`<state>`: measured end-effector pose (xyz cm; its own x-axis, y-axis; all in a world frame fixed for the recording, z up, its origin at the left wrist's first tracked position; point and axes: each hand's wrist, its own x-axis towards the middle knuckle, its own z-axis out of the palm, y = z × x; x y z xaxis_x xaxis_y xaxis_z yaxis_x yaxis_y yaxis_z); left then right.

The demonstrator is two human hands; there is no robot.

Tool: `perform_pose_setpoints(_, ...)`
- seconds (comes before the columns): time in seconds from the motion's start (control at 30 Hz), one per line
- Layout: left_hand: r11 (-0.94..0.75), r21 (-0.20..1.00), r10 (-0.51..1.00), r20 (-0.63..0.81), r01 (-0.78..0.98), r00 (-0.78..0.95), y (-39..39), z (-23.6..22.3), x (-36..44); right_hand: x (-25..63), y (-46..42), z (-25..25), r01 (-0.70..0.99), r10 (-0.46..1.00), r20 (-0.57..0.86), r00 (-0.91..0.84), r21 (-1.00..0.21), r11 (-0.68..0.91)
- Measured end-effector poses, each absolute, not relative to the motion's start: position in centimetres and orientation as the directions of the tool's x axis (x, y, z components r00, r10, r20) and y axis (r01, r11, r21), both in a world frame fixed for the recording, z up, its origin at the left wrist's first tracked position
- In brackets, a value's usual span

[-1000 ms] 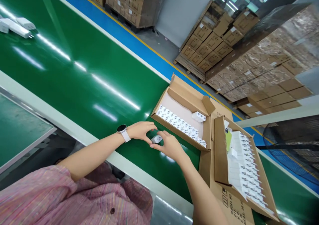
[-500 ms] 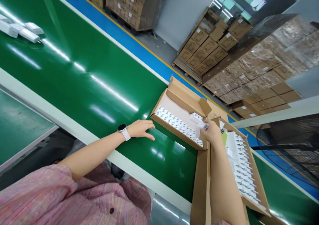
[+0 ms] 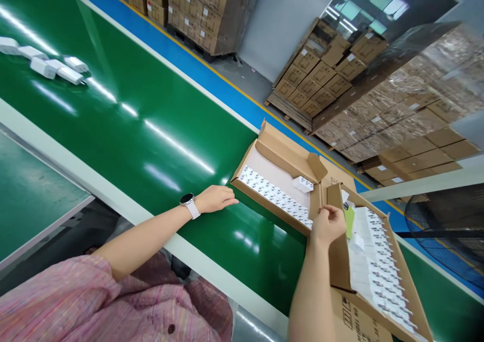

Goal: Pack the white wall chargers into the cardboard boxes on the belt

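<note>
My left hand [image 3: 217, 199], with a watch on its wrist, hovers over the green work surface left of the near carton. Its fingers are stretched out close together, and I see nothing in them. My right hand [image 3: 329, 224] is closed, thumb and fingers pressed together, over the gap between two open cartons. Whatever it may hold is hidden. The left carton [image 3: 272, 212] has a row of white printed units [image 3: 274, 193] along its near side and a short white block [image 3: 303, 184] at the far right. In the right carton [image 3: 419, 286] stand white adapters [image 3: 385, 266] with their pins showing.
Several white adapters [image 3: 42, 67] lie at the far left of the green surface [image 3: 124, 135]. A green-and-white card [image 3: 348, 218] sits inside the right carton. Stacked cartons on pallets [image 3: 310, 77] stand beyond the blue floor strip. A black fan [image 3: 446, 226] is at the right.
My right hand has come away from the left carton towards the right one; the white adapter in its fingers no longer shows there. My left hand's fingers have drawn together. The view has shifted slightly.
</note>
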<state>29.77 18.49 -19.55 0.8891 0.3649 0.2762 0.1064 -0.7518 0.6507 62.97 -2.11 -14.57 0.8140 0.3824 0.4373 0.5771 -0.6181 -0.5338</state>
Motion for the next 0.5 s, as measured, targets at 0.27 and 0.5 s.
perform_pose_setpoints(0.27, -0.707, 0.693, 0.471, 0.312, 0.142, 0.825, 17.9, -19.3, 28.6, 48.7, -1.3, -18.3, 0.782, 0.33, 0.71, 0.622, -0.544, -0.304)
perform_pose_setpoints(0.5, -0.695, 0.71, 0.511, 0.377, 0.114, 0.772, 17.9, -19.5, 28.4, 49.4, -0.8, -19.1, 0.757, 0.415, 0.642, 0.645, -0.612, -0.23)
